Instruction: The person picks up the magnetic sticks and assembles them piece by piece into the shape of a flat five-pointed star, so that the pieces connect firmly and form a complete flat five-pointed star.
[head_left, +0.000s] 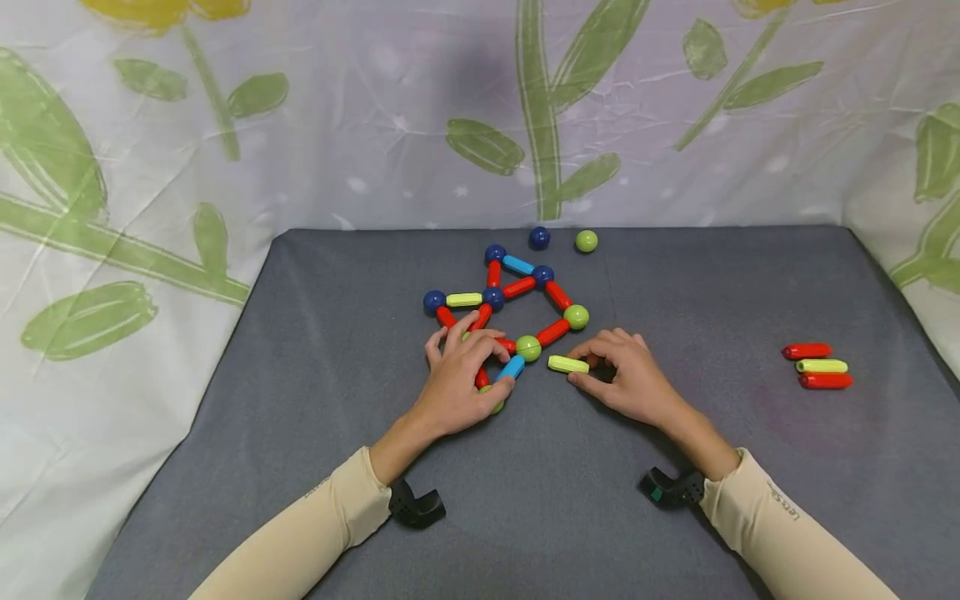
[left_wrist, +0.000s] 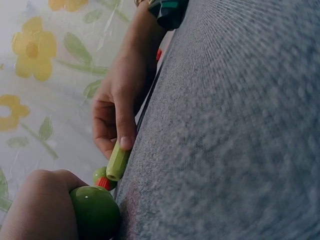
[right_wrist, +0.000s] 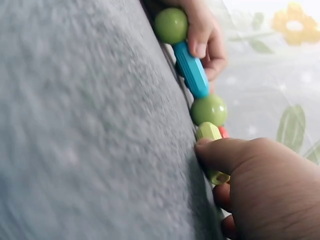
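Observation:
A flat figure of magnetic rods and balls lies on the cloth, with red rods [head_left: 555, 332], navy balls [head_left: 493, 297] and green balls [head_left: 528, 348]. My left hand [head_left: 461, 379] covers its near left part and pinches a blue magnetic rod [right_wrist: 192, 70] between thumb and fingers. That rod runs between two green balls. Just right of the figure, my right hand [head_left: 626, 375] holds a yellow-green magnetic rod [head_left: 568, 364] by one end between thumb and fingers. Its free end points toward the nearest green ball, a small gap apart in the head view. The left fingers hide some pieces.
Loose navy ball [head_left: 539, 238] and green ball [head_left: 587, 241] sit by the far table edge. On the right lie two red rods [head_left: 827, 381] with a yellow-green rod [head_left: 822, 366] between them. A flower-patterned sheet [head_left: 375, 125] hangs behind the grey cloth [head_left: 525, 517].

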